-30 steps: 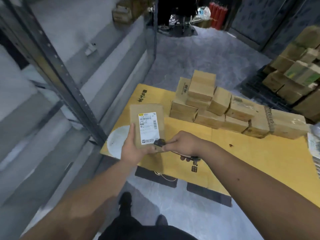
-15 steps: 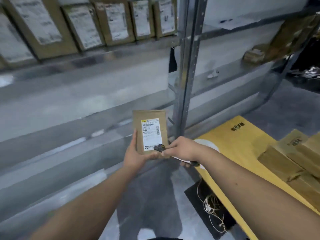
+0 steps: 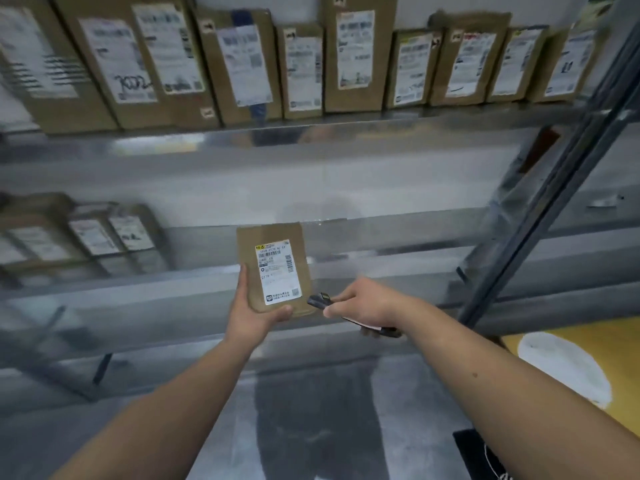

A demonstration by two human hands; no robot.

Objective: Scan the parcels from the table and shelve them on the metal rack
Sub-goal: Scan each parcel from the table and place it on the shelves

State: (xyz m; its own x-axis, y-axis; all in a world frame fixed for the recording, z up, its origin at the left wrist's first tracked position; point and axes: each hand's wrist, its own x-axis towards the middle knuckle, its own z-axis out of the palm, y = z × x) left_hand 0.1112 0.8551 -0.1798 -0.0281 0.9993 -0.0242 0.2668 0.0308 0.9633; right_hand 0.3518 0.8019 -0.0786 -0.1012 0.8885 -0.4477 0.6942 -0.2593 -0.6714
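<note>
A small brown cardboard parcel (image 3: 273, 268) with a white barcode label stands upright in my left hand (image 3: 254, 313), which grips its lower left corner with the thumb across the bottom edge. My right hand (image 3: 367, 303) grips a black handheld scanner (image 3: 320, 301), whose head sits just right of the parcel's lower edge. Both are held in front of the metal rack (image 3: 311, 133), level with its middle shelf. The shelf space directly behind the parcel holds nothing.
The upper shelf holds a row of labelled brown parcels (image 3: 353, 60) standing upright. More parcels (image 3: 90, 233) stand at the left of the middle shelf. A dark rack post (image 3: 554, 202) slants at right. The yellow table's corner (image 3: 571, 362) shows at lower right.
My view has swung left from the table to face the rack. The parcel and scanner stayed in my hands, and the scanner has drawn slightly away from the label.
</note>
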